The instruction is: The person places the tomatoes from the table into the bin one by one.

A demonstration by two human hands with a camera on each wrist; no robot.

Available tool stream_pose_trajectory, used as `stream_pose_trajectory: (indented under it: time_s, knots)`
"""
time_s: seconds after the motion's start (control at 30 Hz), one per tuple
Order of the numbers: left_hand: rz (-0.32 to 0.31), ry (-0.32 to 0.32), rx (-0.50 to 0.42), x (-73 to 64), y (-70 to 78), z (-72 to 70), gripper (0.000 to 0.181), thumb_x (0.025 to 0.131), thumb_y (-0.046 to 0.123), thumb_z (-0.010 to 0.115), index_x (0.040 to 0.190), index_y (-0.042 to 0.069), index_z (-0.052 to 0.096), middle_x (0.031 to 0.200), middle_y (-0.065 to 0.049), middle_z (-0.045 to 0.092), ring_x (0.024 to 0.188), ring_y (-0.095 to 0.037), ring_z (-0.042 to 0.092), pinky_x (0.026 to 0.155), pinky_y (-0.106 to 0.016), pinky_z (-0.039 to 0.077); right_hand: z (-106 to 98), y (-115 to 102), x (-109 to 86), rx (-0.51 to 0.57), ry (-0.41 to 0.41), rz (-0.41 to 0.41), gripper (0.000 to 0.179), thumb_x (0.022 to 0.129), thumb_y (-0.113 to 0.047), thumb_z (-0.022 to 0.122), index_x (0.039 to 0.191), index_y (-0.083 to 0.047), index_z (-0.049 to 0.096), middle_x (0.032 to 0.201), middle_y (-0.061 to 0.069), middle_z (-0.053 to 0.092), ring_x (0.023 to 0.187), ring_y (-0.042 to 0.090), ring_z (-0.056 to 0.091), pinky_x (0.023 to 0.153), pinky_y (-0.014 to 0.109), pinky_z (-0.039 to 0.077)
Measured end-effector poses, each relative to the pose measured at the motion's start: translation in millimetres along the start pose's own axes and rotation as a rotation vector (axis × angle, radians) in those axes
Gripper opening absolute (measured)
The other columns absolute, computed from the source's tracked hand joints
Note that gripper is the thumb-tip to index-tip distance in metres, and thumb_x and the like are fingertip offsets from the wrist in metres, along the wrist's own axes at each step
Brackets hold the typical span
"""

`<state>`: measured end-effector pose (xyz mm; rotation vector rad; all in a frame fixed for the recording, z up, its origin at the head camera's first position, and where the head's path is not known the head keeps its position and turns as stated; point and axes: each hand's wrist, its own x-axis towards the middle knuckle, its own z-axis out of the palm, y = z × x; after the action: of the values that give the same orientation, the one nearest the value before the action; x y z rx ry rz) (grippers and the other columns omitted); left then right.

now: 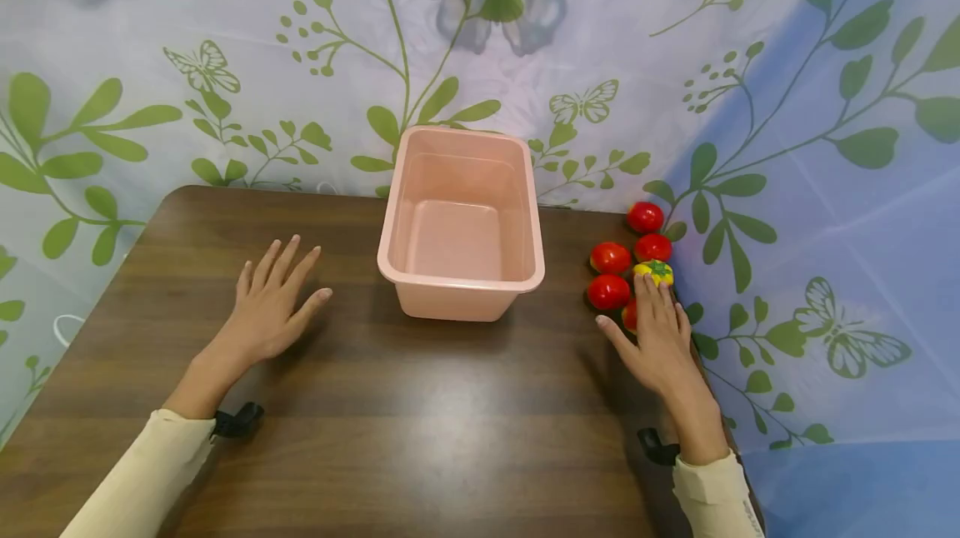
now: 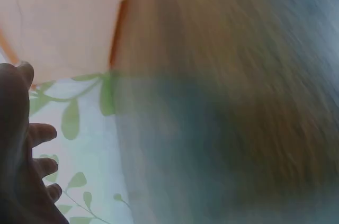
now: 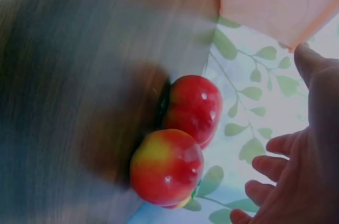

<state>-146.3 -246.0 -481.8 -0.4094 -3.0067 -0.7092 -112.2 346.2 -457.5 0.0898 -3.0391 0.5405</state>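
My left hand hovers over the left of the table with its fingers straight and spread, holding nothing. My right hand extends over the right edge, fingers straight and thumb apart. In the head view its fingertips overlap a yellow, pepper-like vegetable with a green top; whether they touch it I cannot tell. Several shiny red round fruits lie about it, one partly hidden by the hand. The right wrist view shows a red fruit with a yellow patch, apart from the fingers.
A pink plastic bin stands between the hands at the table's back edge, with nothing inside. The brown wooden table meets a leaf-patterned cloth behind, and another stretch of cloth borders it on the right.
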Motion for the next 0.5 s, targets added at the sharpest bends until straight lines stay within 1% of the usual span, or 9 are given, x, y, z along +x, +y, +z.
stream_pose_trajectory:
  time_s: [0.03, 0.1, 0.2, 0.23, 0.3, 0.33, 0.4, 0.47, 0.5]
  knots:
    - [0.008, 0.017, -0.033, 1.7, 2.1, 0.1, 0.072, 0.113, 0.055, 0.044, 0.174, 0.024, 0.021, 0.184, -0.015, 0.004, 0.169, -0.047, -0.001, 0.124, -0.086, 0.002, -0.2, 1.2, 0.4, 0.011, 0.007, -0.002, 0.1, 0.105, -0.063, 0.055, 0.173, -0.006, 0.009, 0.18, 0.026, 0.013, 0.166, 0.055, 0.008, 0.125, 0.082, 0.008]
    - [0.025, 0.06, -0.137, 5.5, 8.2, -0.4, 0.068, 0.113, 0.048, 0.049, 0.172, 0.023, 0.027, 0.182, -0.017, 0.011, 0.168, -0.049, 0.006, 0.123, -0.086, 0.007, -0.2, 5.1, 0.9, 0.047, 0.024, -0.004, 0.098, 0.106, -0.059, 0.056, 0.173, -0.006, 0.01, 0.18, 0.026, 0.014, 0.165, 0.055, 0.008, 0.125, 0.083, 0.009]
    - [0.046, 0.115, -0.354, 11.7, 19.5, -1.3, 0.06, 0.112, 0.037, 0.054, 0.168, 0.022, 0.037, 0.179, -0.016, 0.024, 0.165, -0.046, 0.019, 0.126, -0.081, 0.018, 0.0, 13.3, 0.2, 0.143, 0.048, 0.004, 0.094, 0.106, -0.052, 0.061, 0.173, -0.007, 0.012, 0.179, 0.026, 0.017, 0.164, 0.056, 0.013, 0.124, 0.084, 0.013]
    - [0.05, 0.128, -0.427, 13.8, 23.8, -1.8, 0.057, 0.113, 0.034, 0.055, 0.167, 0.022, 0.04, 0.177, -0.014, 0.029, 0.164, -0.043, 0.025, 0.127, -0.076, 0.023, 0.4, 16.8, -0.3, 0.177, 0.059, 0.009, 0.093, 0.106, -0.049, 0.062, 0.173, -0.007, 0.013, 0.178, 0.028, 0.019, 0.163, 0.056, 0.016, 0.124, 0.084, 0.015]
    - [0.054, 0.154, -0.578, 18.2, 32.7, -3.0, 0.052, 0.113, 0.029, 0.054, 0.163, 0.019, 0.045, 0.171, -0.01, 0.04, 0.159, -0.032, 0.038, 0.128, -0.058, 0.038, 1.8, 24.0, -1.4, 0.239, 0.084, 0.021, 0.091, 0.105, -0.045, 0.066, 0.172, -0.008, 0.017, 0.175, 0.03, 0.024, 0.159, 0.057, 0.025, 0.122, 0.083, 0.022]
    - [0.053, 0.162, -0.673, 20.6, 37.5, -3.8, 0.049, 0.114, 0.027, 0.053, 0.162, 0.017, 0.047, 0.168, -0.008, 0.045, 0.156, -0.027, 0.044, 0.126, -0.05, 0.044, 2.6, 27.3, -1.9, 0.264, 0.096, 0.026, 0.09, 0.105, -0.043, 0.067, 0.172, -0.008, 0.018, 0.173, 0.031, 0.028, 0.154, 0.056, 0.031, 0.12, 0.081, 0.028]
    - [0.058, 0.173, -0.886, 26.2, 46.7, -4.7, 0.046, 0.115, 0.023, 0.051, 0.158, 0.009, 0.049, 0.161, -0.006, 0.052, 0.147, -0.018, 0.054, 0.118, -0.035, 0.054, 5.4, 33.9, -2.9, 0.29, 0.13, 0.034, 0.088, 0.103, -0.039, 0.071, 0.17, -0.007, 0.024, 0.168, 0.033, 0.034, 0.147, 0.054, 0.038, 0.116, 0.076, 0.035]
    - [0.065, 0.178, -1.095, 31.9, 55.8, -4.5, 0.045, 0.115, 0.02, 0.051, 0.155, 0.001, 0.05, 0.154, -0.006, 0.058, 0.139, -0.014, 0.062, 0.112, -0.027, 0.057, 9.2, 39.6, -3.4, 0.309, 0.162, 0.035, 0.085, 0.101, -0.034, 0.075, 0.167, -0.004, 0.031, 0.162, 0.033, 0.041, 0.14, 0.051, 0.044, 0.111, 0.071, 0.039]
    - [0.071, 0.175, -1.196, 34.8, 60.6, -3.7, 0.045, 0.114, 0.019, 0.052, 0.154, -0.002, 0.05, 0.151, -0.007, 0.059, 0.136, -0.013, 0.064, 0.11, -0.027, 0.059, 11.5, 42.3, -3.6, 0.315, 0.175, 0.035, 0.083, 0.1, -0.032, 0.077, 0.165, -0.004, 0.035, 0.161, 0.032, 0.043, 0.138, 0.05, 0.045, 0.109, 0.069, 0.04]
